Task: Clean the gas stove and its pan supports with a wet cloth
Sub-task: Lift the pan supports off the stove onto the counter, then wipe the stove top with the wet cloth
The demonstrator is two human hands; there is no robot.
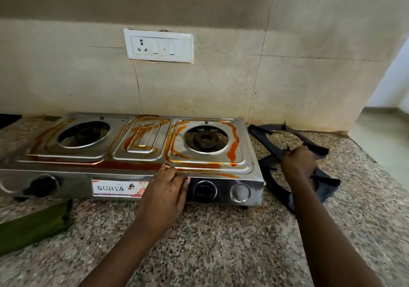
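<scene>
Currently both pan supports (pixel 294 160) are off the gas stove (pixel 137 154) and lie stacked on the bench (pixel 221 242) just right of it, one overlapping the other; right hand (pixel 297 161) is closed on a bar of the upper support, looks like setting it down or adjusting it. Left hand (pixel 164 192) rests flat on the stove's near front edge, fingers loose, grasping nothing, likely steadying the body. Stove top is bare, both burners exposed, orange-red sauce smears over the centre panel, round the right burner well and along the near lip. Green cloth (pixel 33 224) lies on the bench near left, well apart from both hands, untouched; can't tell if it is wet. Step in hand: clearing the supports, wiping not yet begun. Next move calls for letting go of the support, reaching across to the cloth, then wiping the smeared top, minding the grooves where the stain pools; supports need wiping too. Switchboard (pixel 159 45) on far wall, not involved
</scene>
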